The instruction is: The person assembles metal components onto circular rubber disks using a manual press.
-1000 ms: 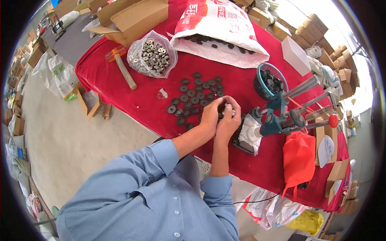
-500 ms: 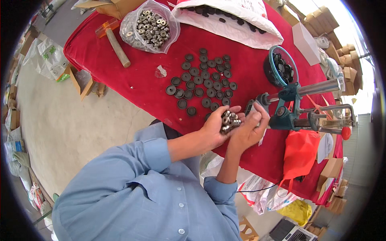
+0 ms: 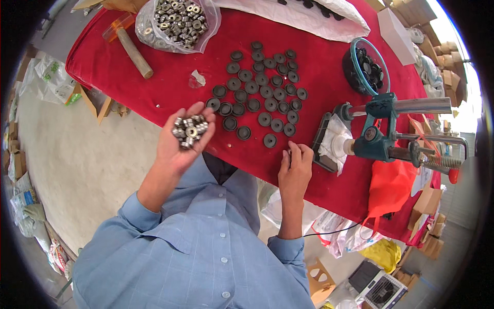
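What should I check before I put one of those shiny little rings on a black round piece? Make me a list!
1. Shiny rings ready: left hand cups a pile of small metal bearings. Ok.
2. Right hand free to pick: its palm is hidden. Cannot tell.
3. Black discs laid out apart on the red cloth: ok.
4. Nearest disc within reach of the right hand: ok, likely.
5. Discs facing open side up: too small to see. Cannot tell.

Shirt: light blue, long-sleeved, buttoned front with small white buttons.
Cuffs: buttoned at both wrists.
Left hand point(image 3: 181, 144): bare.
Right hand point(image 3: 295, 172): bare.
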The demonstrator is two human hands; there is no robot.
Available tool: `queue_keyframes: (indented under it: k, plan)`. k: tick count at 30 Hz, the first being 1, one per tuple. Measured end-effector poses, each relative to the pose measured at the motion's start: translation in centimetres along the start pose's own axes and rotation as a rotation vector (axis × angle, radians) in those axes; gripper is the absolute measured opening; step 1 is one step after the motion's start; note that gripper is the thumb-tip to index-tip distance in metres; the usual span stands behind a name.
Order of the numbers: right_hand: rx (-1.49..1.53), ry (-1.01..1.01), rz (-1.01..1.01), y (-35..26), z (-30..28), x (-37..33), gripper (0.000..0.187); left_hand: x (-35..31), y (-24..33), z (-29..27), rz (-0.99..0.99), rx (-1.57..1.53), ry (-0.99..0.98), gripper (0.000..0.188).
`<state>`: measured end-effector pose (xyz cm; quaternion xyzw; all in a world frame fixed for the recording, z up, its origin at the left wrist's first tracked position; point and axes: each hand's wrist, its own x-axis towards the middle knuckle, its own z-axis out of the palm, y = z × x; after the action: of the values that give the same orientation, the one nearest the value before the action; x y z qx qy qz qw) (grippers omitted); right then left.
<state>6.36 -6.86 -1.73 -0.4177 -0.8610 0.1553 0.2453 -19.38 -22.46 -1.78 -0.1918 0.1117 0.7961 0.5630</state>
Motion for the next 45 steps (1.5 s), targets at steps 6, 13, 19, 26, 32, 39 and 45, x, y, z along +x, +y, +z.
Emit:
queue_keyframes:
  k: [6,13,19,26,32,39,45]
  plan:
    - [0.110,0.057,-0.025,1.2,-0.1,-0.2,0.025,-0.2,1.1,-0.2,0.069,-0.012,0.108,0.043]
    - [0.173,0.149,-0.039,0.2,0.8,3.8,0.023,-0.9,-2.6,0.5,-0.130,0.042,0.120,0.046]
    - [0.069,0.141,-0.159,1.5,2.2,4.1,0.020,-1.0,-5.6,0.7,-0.262,0.140,0.153,0.047]
    - [-0.055,0.086,-0.244,0.4,1.6,3.1,0.030,-0.5,-5.9,0.3,-0.272,0.167,0.206,0.046]
    - [-0.124,0.067,-0.211,0.4,1.4,2.1,0.041,-0.7,-6.4,0.8,-0.266,0.208,0.202,0.047]
    - [0.271,0.008,-0.096,-4.7,-0.8,0.1,0.038,-0.7,-6.3,1.2,-0.238,0.180,0.226,0.048]
    - [0.391,-0.143,-0.208,-6.8,1.2,-0.9,0.036,-0.1,-6.6,0.4,-0.254,0.135,0.159,0.049]
